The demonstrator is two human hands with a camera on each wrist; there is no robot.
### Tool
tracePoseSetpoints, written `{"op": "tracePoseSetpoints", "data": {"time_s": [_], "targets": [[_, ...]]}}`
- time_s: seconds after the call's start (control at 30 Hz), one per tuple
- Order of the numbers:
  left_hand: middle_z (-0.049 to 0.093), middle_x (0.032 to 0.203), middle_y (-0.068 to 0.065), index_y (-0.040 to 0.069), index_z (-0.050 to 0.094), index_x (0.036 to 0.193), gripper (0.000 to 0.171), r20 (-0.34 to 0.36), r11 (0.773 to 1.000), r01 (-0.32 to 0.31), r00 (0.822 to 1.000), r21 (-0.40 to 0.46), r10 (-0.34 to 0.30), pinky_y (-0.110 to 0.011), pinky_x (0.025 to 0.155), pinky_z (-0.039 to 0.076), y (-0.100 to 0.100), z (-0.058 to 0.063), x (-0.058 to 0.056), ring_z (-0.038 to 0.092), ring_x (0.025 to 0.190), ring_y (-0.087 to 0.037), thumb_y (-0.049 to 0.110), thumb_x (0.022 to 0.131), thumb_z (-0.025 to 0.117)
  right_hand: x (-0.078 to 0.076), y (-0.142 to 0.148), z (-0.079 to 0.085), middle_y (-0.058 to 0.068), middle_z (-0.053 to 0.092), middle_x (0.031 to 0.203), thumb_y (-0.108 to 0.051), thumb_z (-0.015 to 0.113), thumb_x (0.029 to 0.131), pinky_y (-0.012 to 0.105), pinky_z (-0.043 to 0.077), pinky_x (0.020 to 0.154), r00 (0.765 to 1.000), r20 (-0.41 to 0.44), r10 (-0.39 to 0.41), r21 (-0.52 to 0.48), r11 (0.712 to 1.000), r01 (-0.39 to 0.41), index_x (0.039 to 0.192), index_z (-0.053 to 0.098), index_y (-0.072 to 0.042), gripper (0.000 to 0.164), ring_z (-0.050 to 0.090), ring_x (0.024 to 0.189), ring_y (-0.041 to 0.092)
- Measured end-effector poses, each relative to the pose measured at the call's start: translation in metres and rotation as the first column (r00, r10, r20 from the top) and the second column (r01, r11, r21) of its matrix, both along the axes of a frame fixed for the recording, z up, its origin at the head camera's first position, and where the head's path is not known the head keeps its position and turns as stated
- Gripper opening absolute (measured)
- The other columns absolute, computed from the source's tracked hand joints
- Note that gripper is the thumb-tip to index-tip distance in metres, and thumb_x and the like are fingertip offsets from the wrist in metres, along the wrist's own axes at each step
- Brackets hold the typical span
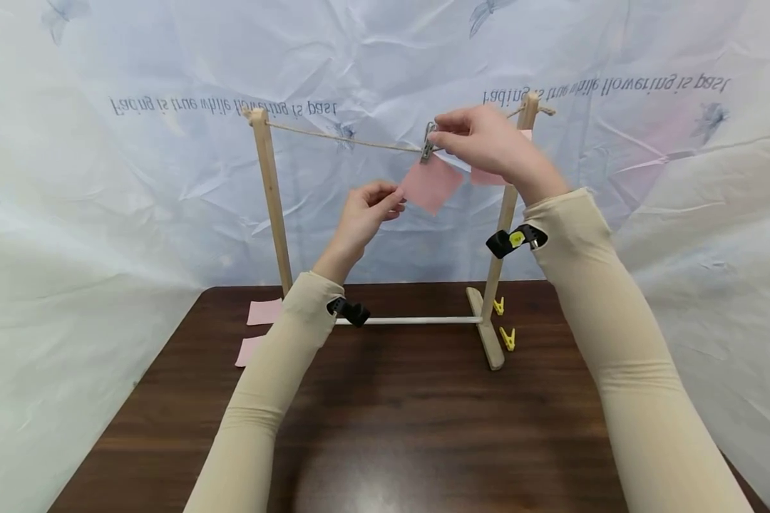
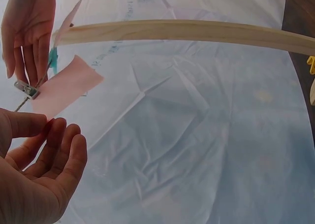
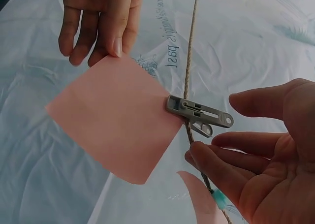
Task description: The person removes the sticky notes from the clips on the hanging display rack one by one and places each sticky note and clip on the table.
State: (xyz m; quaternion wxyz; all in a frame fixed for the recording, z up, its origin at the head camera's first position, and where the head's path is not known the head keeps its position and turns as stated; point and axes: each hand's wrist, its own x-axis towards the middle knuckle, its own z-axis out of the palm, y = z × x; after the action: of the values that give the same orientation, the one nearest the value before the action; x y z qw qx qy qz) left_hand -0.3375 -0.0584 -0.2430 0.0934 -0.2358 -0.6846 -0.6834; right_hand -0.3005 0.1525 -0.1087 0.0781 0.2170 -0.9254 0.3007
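Note:
A pink paper square point(image 1: 433, 187) hangs by one corner from a grey clothespin point(image 3: 199, 112), which is clipped on a thin rope point(image 1: 340, 138). At the paper's lower left corner, my left hand point(image 1: 367, 214) pinches it between thumb and forefinger. My right hand point(image 1: 494, 142) is around the clothespin; in the right wrist view its thumb and fingers stand apart from the clip, with nothing gripped. Behind that hand hangs another pink paper point(image 1: 485, 177), partly hidden. A teal clip point(image 3: 219, 199) sits on the rope by that second paper.
Two wooden posts point(image 1: 271, 192) hold up the rope, with a white rod point(image 1: 417, 320) low between them. Pink squares point(image 1: 264, 312) lie on the dark table point(image 1: 423, 427) at left, partly behind my left arm. Two yellow clothespins point(image 1: 507, 339) lie beside the right foot of the stand.

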Motion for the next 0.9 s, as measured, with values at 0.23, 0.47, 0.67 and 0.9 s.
{"op": "tracePoseSetpoints", "data": {"time_s": [0.23, 0.47, 0.67, 0.9], "targets": [[0.066, 0.111, -0.029, -0.007, 0.068, 0.114, 0.024, -0.008, 1.000, 0.014, 1.000, 0.024, -0.014, -0.047, 0.093, 0.056, 0.0027, -0.0041, 0.0014, 0.065, 0.100, -0.040, 0.013, 0.100, 0.065, 0.0018, -0.0013, -0.0055, 0.011, 0.050, 0.150, -0.043, 0.052, 0.104, 0.043, 0.038, 0.115, 1.000, 0.002, 0.006, -0.013, 1.000, -0.006, 0.155, 0.040, -0.010, 0.062, 0.045, 0.140, 0.025], [0.069, 0.105, -0.021, -0.007, 0.068, 0.113, 0.023, -0.016, 1.000, 0.011, 1.000, 0.025, -0.010, -0.041, 0.090, 0.058, 0.0027, -0.0018, 0.0019, 0.065, 0.100, -0.040, 0.012, 0.100, 0.065, 0.0023, -0.0031, -0.0066, 0.012, 0.048, 0.151, -0.033, 0.052, 0.106, 0.040, 0.041, 0.112, 1.000, 0.007, 0.020, -0.077, 0.997, -0.019, 0.160, 0.029, -0.014, 0.062, 0.045, 0.140, 0.023], [0.069, 0.106, -0.021, -0.005, 0.069, 0.113, 0.023, -0.014, 1.000, 0.018, 1.000, 0.024, -0.018, -0.041, 0.090, 0.058, 0.0026, -0.0041, 0.0008, 0.064, 0.103, -0.043, 0.013, 0.100, 0.065, 0.0034, -0.0019, -0.0086, 0.011, 0.050, 0.148, -0.032, 0.055, 0.105, 0.040, 0.043, 0.111, 1.000, -0.004, 0.026, -0.106, 0.994, -0.027, 0.157, 0.036, -0.015, 0.058, 0.048, 0.137, 0.022], [0.070, 0.105, -0.018, -0.005, 0.069, 0.112, 0.023, -0.006, 0.999, 0.030, 1.000, 0.035, -0.030, -0.042, 0.091, 0.057, 0.0040, -0.0036, -0.0014, 0.067, 0.096, -0.033, 0.014, 0.100, 0.065, 0.0020, -0.0011, -0.0067, 0.006, 0.048, 0.152, -0.038, 0.055, 0.104, 0.041, 0.044, 0.110, 0.999, -0.023, 0.027, -0.087, 0.996, -0.029, 0.155, 0.041, -0.017, 0.056, 0.050, 0.136, 0.021]]}}
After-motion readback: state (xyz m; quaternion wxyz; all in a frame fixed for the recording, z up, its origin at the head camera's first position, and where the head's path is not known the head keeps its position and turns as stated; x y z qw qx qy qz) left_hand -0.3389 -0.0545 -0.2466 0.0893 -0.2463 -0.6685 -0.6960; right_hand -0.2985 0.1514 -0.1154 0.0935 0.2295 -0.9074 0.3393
